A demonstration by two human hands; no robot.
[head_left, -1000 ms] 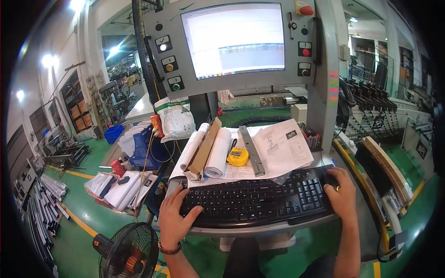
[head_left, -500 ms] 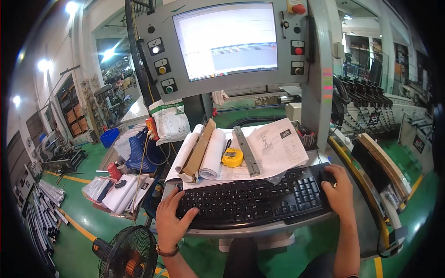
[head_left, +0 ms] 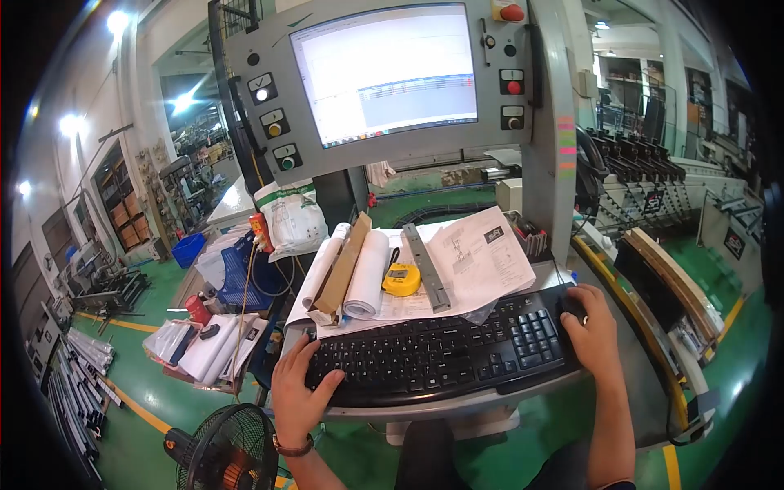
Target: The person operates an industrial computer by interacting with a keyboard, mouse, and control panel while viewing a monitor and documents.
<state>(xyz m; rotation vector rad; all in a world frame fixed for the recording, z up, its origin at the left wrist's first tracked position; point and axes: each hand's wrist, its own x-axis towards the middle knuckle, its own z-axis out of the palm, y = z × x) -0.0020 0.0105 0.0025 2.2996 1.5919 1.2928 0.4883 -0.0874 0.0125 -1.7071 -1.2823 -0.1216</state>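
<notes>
My left hand (head_left: 296,387) rests at the left end of the black keyboard (head_left: 433,359), fingers apart and thumb stretched over its lower left keys. At the keyboard's right end my right hand (head_left: 594,331) is curled over a dark computer mouse (head_left: 572,308), which it partly hides. Behind the keys lie printed drawing sheets (head_left: 490,253), with a yellow tape measure (head_left: 402,279), a grey metal bar (head_left: 426,268), a rolled paper (head_left: 367,278) and a long cardboard piece (head_left: 341,265) on them. Above them stands a lit monitor (head_left: 388,73) in a grey control panel.
A black fan (head_left: 227,449) stands low at the left, near my left forearm. A white bag (head_left: 292,219) sits behind the papers. Left of the desk is a box of papers (head_left: 208,351). Boards and a yellow rail (head_left: 625,306) run along the right.
The whole view has shifted slightly, so the monitor and desk items appear a little further left. Both hands keep nearly the same places on the keyboard and mouse.
</notes>
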